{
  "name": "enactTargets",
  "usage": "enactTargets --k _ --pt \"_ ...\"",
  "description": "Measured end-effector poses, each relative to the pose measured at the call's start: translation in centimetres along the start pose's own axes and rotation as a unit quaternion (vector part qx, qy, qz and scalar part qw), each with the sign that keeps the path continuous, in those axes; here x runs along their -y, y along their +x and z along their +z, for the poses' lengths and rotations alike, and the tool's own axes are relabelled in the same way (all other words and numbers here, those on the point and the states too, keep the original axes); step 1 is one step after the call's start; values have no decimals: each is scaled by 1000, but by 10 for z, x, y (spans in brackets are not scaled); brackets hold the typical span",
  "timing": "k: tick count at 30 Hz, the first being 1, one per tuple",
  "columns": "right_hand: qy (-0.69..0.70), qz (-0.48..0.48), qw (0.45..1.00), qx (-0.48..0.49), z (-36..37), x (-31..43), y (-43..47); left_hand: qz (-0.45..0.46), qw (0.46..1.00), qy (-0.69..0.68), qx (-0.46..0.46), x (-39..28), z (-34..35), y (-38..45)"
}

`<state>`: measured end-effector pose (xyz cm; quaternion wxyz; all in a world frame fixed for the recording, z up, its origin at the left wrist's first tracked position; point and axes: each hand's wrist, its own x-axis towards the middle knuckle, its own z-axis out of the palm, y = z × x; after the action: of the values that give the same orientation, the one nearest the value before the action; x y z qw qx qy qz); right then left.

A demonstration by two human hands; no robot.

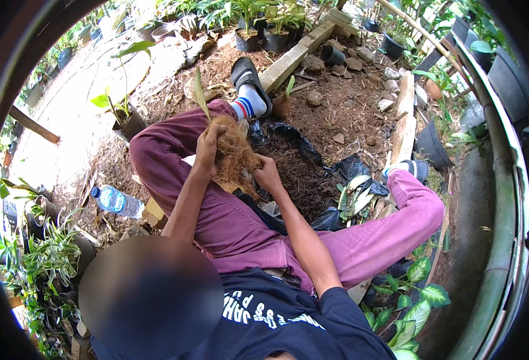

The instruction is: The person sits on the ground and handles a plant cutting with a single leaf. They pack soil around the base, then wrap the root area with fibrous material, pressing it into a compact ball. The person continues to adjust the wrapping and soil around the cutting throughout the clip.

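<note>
A clump of brown coconut fibre [232, 146] is between my two hands, above my bent leg. My left hand [207, 150] grips its upper side, and a single upright green leaf [199, 93] sticks out just above the fingers. At the lower right edge of the clump, my right hand [266, 172] pinches the fibres. Behind the hands, dark soil with fibrous matter [305, 175] lies on spread black plastic [352, 167]. A small brown husk with a green shoot [282, 105] stands beside my sandal. What the clump encloses is hidden.
A plastic water bottle [117, 201] lies at left near a potted plant [129, 122]. Concrete edging [297, 56] and stones [314, 97] border the soil beyond. Cut leaves [354, 195] lie near my other foot. Bamboo poles [500, 189] run along the right; black pots [432, 144] stand there.
</note>
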<state>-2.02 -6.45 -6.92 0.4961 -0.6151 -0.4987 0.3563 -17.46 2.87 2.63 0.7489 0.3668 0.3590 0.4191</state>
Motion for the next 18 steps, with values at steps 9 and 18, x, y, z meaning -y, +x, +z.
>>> enactTargets --k 9,18 --pt "-71 64 995 12 -4 -15 -3 -9 998 -60 -5 -1 1 2" --pt "-164 118 972 118 -2 -45 -7 -21 994 -100 43 0 -7 7"
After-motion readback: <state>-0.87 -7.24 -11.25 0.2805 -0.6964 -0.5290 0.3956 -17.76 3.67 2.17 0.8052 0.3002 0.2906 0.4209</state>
